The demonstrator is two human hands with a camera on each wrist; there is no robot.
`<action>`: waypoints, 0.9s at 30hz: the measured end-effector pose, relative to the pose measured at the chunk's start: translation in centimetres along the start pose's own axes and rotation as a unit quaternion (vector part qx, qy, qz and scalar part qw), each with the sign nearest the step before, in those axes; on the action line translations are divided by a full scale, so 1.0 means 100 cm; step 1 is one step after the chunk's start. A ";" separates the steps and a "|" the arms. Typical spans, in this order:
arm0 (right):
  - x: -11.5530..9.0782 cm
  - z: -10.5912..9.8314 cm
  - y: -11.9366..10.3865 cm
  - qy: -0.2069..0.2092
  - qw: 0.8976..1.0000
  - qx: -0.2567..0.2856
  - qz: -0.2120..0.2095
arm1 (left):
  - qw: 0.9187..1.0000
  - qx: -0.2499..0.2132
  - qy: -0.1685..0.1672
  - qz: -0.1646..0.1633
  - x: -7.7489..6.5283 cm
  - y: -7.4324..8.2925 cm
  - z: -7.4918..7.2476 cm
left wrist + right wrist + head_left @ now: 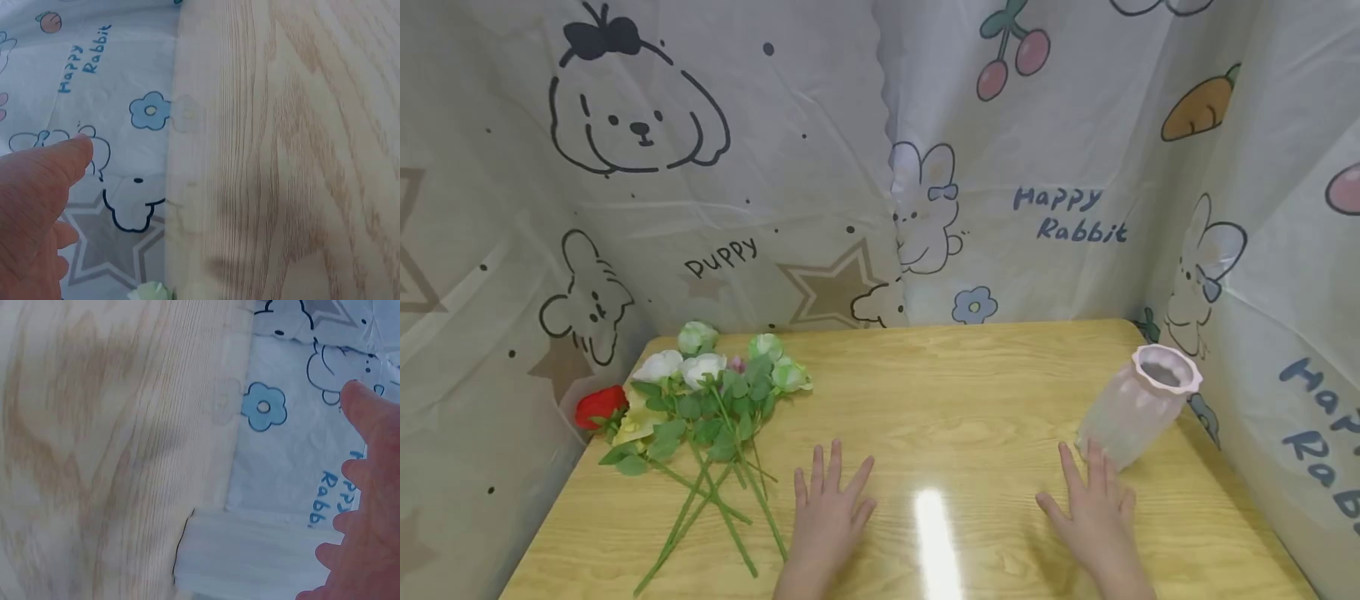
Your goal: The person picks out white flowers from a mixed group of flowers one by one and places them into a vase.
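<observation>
My left hand (831, 517) is over the front of the wooden table (925, 392), fingers spread and holding nothing. To its left lies a loose bunch of artificial flowers: a red rose (601, 407), white roses (703, 370), pale green blooms (790, 375) and a yellow flower (637, 421), their green stems (730, 533) crossing toward the front. My right hand (1093, 517) has its fingers apart and grips nothing. Just beyond its fingertips stands a pale pink vase (1138, 408) with a scalloped rim; the fingertips overlap its base in the head view.
A printed cloth (820, 167) with puppies, rabbits and cherries hangs behind the table and along both sides. The vase stands near the table's right edge, the flower heads near its left edge. A bright light reflection (936, 542) shows between the hands.
</observation>
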State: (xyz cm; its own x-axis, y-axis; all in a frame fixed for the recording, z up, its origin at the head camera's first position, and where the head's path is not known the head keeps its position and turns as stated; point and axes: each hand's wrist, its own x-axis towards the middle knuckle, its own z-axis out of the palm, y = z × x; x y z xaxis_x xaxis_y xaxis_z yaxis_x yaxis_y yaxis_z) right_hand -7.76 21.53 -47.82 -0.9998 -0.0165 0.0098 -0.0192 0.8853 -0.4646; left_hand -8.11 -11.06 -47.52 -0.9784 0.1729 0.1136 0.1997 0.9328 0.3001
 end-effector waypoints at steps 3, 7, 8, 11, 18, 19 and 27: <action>-0.001 -0.003 0.010 0.004 1.000 0.001 0.012 | 1.000 -0.002 0.004 -0.010 0.000 -0.005 -0.001; -0.002 -0.006 0.021 0.014 1.000 -0.021 0.019 | 1.000 -0.003 0.005 -0.023 0.000 -0.010 -0.001; -0.003 -0.006 0.024 0.017 0.999 -0.029 0.019 | 1.000 -0.005 0.006 -0.025 0.000 -0.012 -0.001; -0.003 -0.010 0.031 0.022 0.998 -0.047 0.023 | 1.000 -0.006 0.010 -0.029 0.000 -0.016 -0.002; -0.002 -0.020 0.047 0.019 0.998 -0.054 0.040 | 0.999 -0.010 0.022 -0.041 -0.002 -0.028 -0.004; -0.001 -0.022 0.049 0.016 0.998 -0.052 0.044 | 0.999 -0.006 0.026 -0.044 -0.003 -0.031 -0.004; -0.003 -0.030 0.068 0.027 0.997 -0.036 0.069 | 0.996 -0.005 0.036 -0.082 -0.004 -0.052 -0.004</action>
State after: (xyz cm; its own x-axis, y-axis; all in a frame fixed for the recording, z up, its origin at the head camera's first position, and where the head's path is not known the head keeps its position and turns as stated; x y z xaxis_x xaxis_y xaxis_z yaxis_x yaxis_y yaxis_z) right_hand -7.62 28.97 -48.32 -0.9914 0.1310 -0.0008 0.1203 0.9082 -0.4008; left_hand -8.78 -16.11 -48.72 -0.9916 -0.0049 0.1292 0.0383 0.9433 0.3297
